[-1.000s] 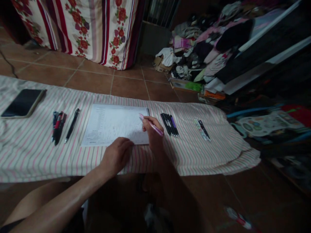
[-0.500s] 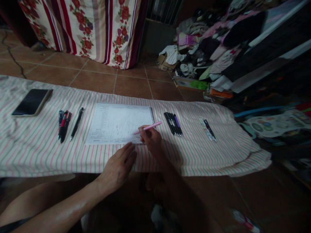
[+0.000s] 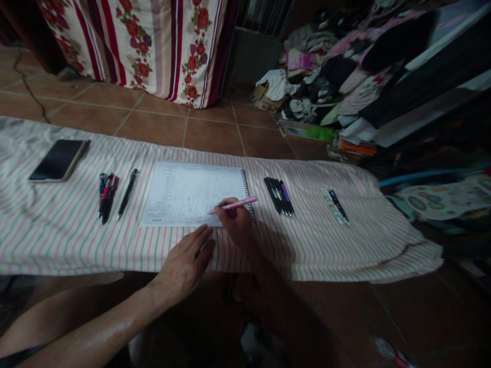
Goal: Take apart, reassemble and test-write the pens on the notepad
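The right hand [image 3: 238,226] has its fingers closed around a pink pen [image 3: 233,205], whose tip sits on the sheet of a spiral notebook [image 3: 192,194]. The left hand [image 3: 183,264] lies open, fingers spread, just below the notebook on a striped cloth [image 3: 65,240]. Nothing stands between the hands and the notebook. Bundled pens [image 3: 106,197] and a black pen [image 3: 128,193] lie to its left, more pens [image 3: 279,197] to its right, with a phone [image 3: 58,160] further left and a heap of clothes [image 3: 322,76] beyond the cloth.
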Action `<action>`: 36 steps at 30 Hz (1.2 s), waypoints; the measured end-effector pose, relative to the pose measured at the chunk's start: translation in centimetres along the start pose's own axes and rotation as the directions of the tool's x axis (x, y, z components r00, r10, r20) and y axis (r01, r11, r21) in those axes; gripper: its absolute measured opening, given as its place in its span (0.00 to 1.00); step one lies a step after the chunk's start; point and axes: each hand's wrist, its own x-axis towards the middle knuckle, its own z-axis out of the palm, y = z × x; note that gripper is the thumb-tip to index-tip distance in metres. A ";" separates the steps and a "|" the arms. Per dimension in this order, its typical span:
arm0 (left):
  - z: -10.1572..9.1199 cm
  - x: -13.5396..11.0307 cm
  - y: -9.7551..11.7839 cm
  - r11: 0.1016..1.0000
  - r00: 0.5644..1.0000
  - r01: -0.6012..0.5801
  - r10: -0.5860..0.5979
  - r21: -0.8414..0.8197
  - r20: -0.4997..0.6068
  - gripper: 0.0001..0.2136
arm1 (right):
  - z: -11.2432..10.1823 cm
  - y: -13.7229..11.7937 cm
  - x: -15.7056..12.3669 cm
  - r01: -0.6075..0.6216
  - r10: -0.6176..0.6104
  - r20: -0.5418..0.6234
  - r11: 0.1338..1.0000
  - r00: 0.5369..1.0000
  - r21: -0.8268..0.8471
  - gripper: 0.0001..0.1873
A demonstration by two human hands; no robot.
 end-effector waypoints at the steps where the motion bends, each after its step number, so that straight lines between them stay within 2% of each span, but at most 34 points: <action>1: 0.0 0.1 -0.1 1.000 1.000 0.003 -0.003 -0.005 0.001 0.13 | 0.0 -0.1 0.0 -0.001 0.001 0.002 1.000 1.000 -0.009 0.12; 5: -0.2 0.5 -0.2 0.999 0.999 0.036 -0.036 -0.002 -0.010 0.12 | 0.3 -0.8 0.1 0.008 -0.007 0.024 0.999 1.000 -0.041 0.13; 11: -0.1 0.8 -0.2 0.997 0.998 0.065 -0.065 0.031 -0.008 0.15 | 1.2 -1.5 0.7 0.037 -0.039 0.054 0.999 0.998 0.023 0.13; 15: -0.1 1.0 -0.5 0.994 0.995 0.099 -0.099 0.045 0.007 0.15 | 1.7 -1.3 1.4 0.065 -0.065 -0.019 0.998 0.998 -0.014 0.12; 19: -0.1 1.4 -0.8 0.990 0.991 0.134 -0.134 0.043 -0.003 0.15 | 1.9 -1.0 2.3 0.021 -0.023 -0.070 0.999 0.997 -0.025 0.12; 27: 0.0 2.3 -1.5 0.979 0.983 0.183 -0.183 0.087 -0.011 0.16 | 2.4 -0.7 3.0 -0.034 0.031 -0.038 0.996 0.999 -0.082 0.13; 31: -0.2 2.5 -1.6 0.964 0.972 0.230 -0.234 0.133 0.018 0.15 | 2.5 -0.5 3.0 -0.052 0.051 -0.019 0.997 0.999 -0.055 0.12; 36: -0.2 2.4 -1.3 0.957 0.965 0.243 -0.255 0.159 0.059 0.17 | 3.0 -0.3 2.8 0.005 -0.001 0.027 0.992 1.000 -0.126 0.10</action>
